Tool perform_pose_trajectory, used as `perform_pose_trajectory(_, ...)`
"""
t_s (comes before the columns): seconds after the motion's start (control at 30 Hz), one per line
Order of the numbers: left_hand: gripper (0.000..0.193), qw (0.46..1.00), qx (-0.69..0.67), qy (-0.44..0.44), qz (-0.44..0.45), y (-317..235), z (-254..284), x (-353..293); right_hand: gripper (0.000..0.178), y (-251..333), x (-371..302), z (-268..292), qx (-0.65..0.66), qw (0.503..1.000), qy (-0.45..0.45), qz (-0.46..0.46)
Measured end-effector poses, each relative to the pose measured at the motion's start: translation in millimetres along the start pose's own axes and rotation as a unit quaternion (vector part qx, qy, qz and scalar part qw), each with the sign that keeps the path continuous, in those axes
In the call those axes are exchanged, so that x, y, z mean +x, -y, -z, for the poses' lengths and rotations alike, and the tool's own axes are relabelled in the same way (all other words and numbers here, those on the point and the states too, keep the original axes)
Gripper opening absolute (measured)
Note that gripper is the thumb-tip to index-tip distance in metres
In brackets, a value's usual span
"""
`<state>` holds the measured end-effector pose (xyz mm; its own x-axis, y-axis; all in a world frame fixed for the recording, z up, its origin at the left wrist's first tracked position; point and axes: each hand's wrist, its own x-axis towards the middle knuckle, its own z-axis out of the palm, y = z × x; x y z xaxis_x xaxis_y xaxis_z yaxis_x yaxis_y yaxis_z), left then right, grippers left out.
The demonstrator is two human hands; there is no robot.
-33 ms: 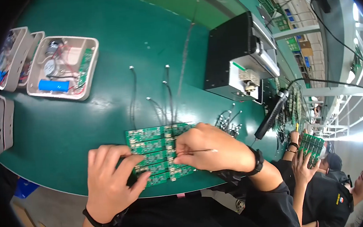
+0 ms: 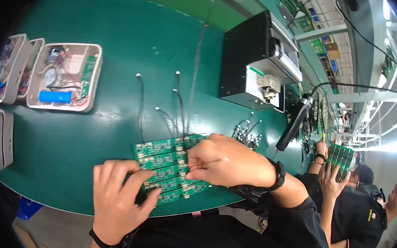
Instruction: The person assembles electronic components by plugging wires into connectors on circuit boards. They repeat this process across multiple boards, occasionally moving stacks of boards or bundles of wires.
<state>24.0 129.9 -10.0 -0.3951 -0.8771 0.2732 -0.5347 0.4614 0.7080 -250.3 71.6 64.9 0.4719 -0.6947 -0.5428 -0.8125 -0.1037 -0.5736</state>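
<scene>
A green circuit board panel [image 2: 161, 160], divided into several small boards, lies near the bench's front edge. Resting on its left edge is my left hand [image 2: 118, 188], thumb and fingers spread apart. Over the panel's right half, my right hand [image 2: 229, 161] is closed in a pinch on a thin cable [image 2: 216, 161], whose white end lies across the hand; its fingertips hide the other end. Several black cables [image 2: 142, 100] with white connectors stretch away from the panel's far side.
At the left stand beige trays [image 2: 94, 85] with a blue cylinder and wired parts. A black machine [image 2: 244, 57] stands at the back right. Near it are a pile of cables [image 2: 246, 134] and a black-handled tool [image 2: 294, 126]. At right a co-worker's hand [image 2: 331, 183] holds another board panel.
The bench and its contents sit slightly further left in the picture. My right hand still pinches the cable, whose free end looks shorter; my left hand keeps its place at the panel's edge.
</scene>
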Motion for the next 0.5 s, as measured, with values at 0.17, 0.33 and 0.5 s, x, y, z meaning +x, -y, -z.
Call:
perform_pose_trajectory(0.17,0.041,1.000,0.018,0.001,0.002,-4,-2,5,0.022,0,4,-4,-0.041,0.999,-0.012,-0.002)
perform_pose_trajectory(0.33,0.040,1.000,0.017,-0.008,0.009,-2,-4,3,0.023,-15,-28,-9,0.018,0.993,-0.114,-0.003)
perform_pose_trajectory(0.5,0.041,0.999,0.028,0.009,0.022,-5,-3,-1,0.020,-56,-106,-11,0.013,0.928,-0.326,-0.180)
